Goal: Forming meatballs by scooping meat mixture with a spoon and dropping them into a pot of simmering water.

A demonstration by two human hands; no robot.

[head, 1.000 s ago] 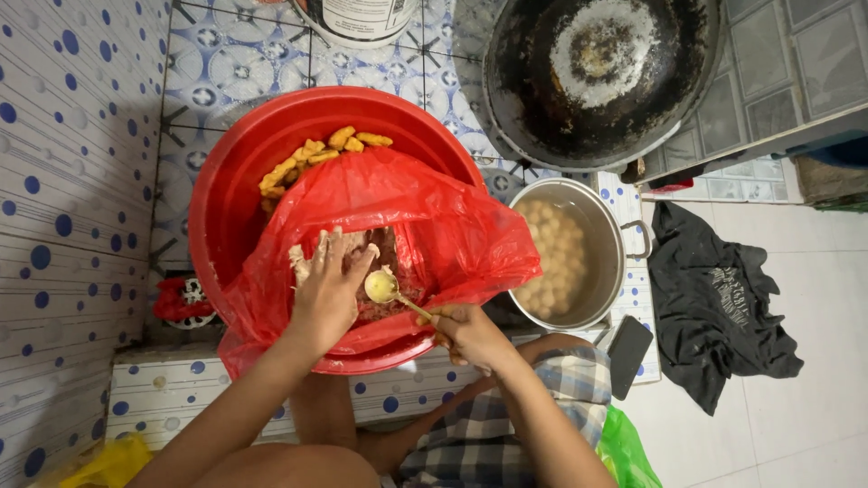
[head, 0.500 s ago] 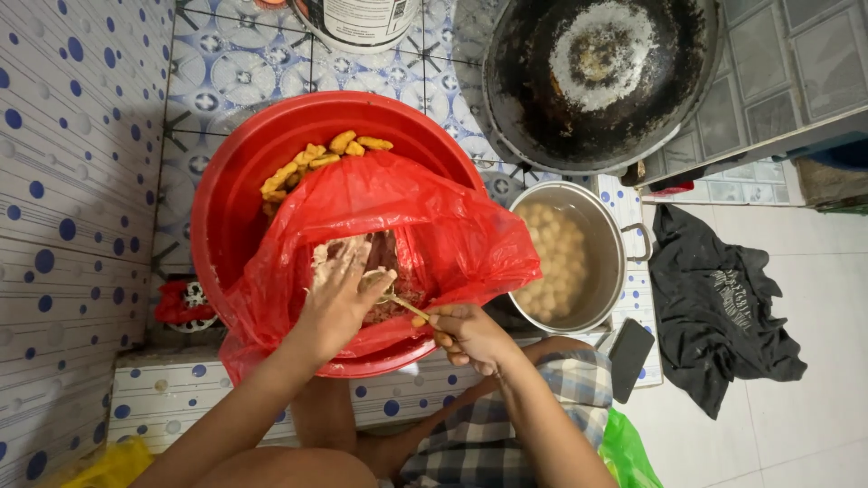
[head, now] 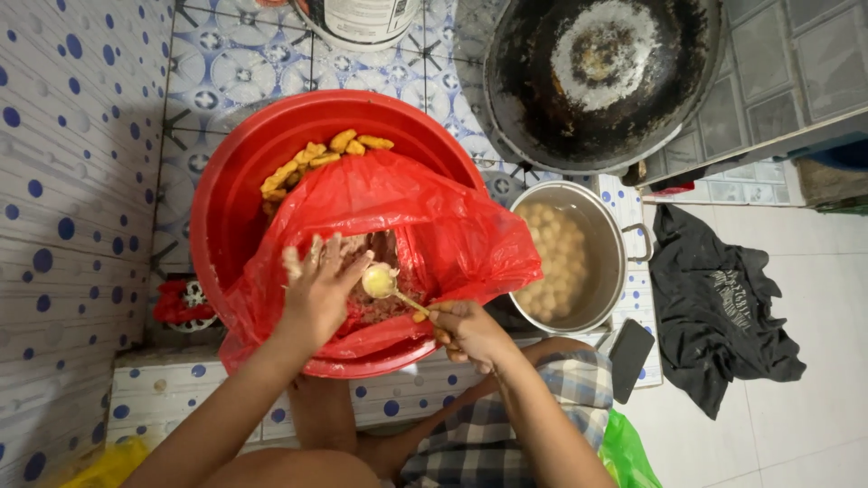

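Observation:
My left hand (head: 318,287) rests inside a red plastic bag (head: 434,217), its paste-smeared fingers spread over a brownish minced mixture (head: 375,303). My right hand (head: 468,331) grips a small spoon (head: 387,287) whose bowl carries a pale round ball of the mixture, just right of my left fingers. The bag lies in a large red basin (head: 244,172), which also holds yellow fried pieces (head: 316,158) at its far side.
A steel pot (head: 615,244) of pale balls in liquid stands right of the basin. A big black wok (head: 597,72) sits beyond it, a white bucket (head: 357,18) at the top. A dark cloth (head: 719,307) and a black phone (head: 628,357) lie on the floor.
The spoon dipped into the mixture under my left hand half a second ago. It has now come up again with a round ball on it.

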